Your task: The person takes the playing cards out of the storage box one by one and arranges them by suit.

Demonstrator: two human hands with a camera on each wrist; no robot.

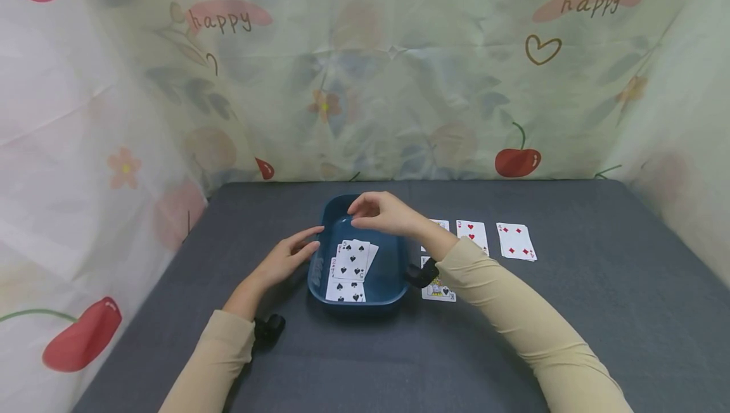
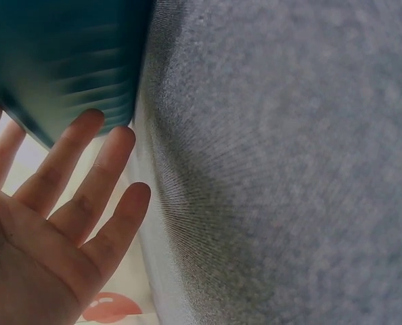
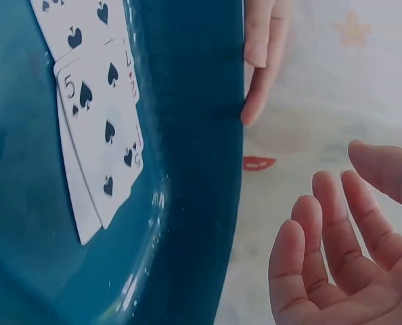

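Note:
A dark blue tray point(image 1: 388, 261) holds several overlapping playing cards, with a five of spades point(image 1: 352, 260) on top. The left hand point(image 1: 288, 253) rests its fingertips at the tray's left rim, its fingers extended. In the left wrist view, the left hand point(image 2: 65, 217) has spread fingers close beside the tray's ribbed side wall point(image 2: 86, 74). Over the far part of the tray hovers the right hand point(image 1: 384, 213), fingers loosely bent with nothing between them. The right wrist view shows the right hand point(image 3: 350, 250) bare, apart from the five of spades point(image 3: 103, 128).
Right of the tray, on the dark grey table point(image 1: 599, 311), lie a red heart card point(image 1: 471, 230), a small stack topped by a diamond card point(image 1: 516, 241) and a king point(image 1: 439, 291). The right forearm partly covers these cards. A printed curtain point(image 1: 388, 83) encloses the back and sides.

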